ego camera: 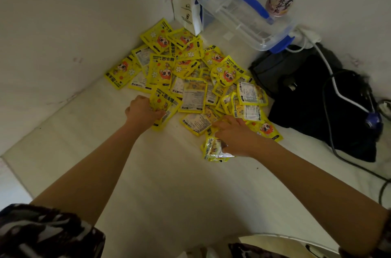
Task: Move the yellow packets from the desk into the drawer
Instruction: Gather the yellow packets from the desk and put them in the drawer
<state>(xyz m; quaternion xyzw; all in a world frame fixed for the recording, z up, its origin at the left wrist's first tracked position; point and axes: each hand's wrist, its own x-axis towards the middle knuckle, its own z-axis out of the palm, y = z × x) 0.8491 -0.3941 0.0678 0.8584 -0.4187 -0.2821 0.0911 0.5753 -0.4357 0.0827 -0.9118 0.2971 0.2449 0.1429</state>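
- I see the pile of glossy yellow packets (186, 71), printed with a cartoon face and black lettering, spread over the back of the white desk (148, 183), reaching into the corner where the walls meet.
- My left hand (141, 110) curls round a few packets at the pile's near left edge, holding them.
- My right hand (234, 135) lies over the near right edge; its thumb and fingers pinch a crumpled yellow packet with a shiny underside (213, 150), which sits apart from the heap on the bare desk.
- Just behind the pile stands a white paper carton (187, 4), upright in the corner.
- To its right a clear plastic box with blue clasps (249, 16) leans tilted, touching a printed cup (279, 2).
- Right of the pile, nearly touching it, lies a black fabric bag (313, 101), with a white cable (338, 90) and a black cable (332, 143) across it.
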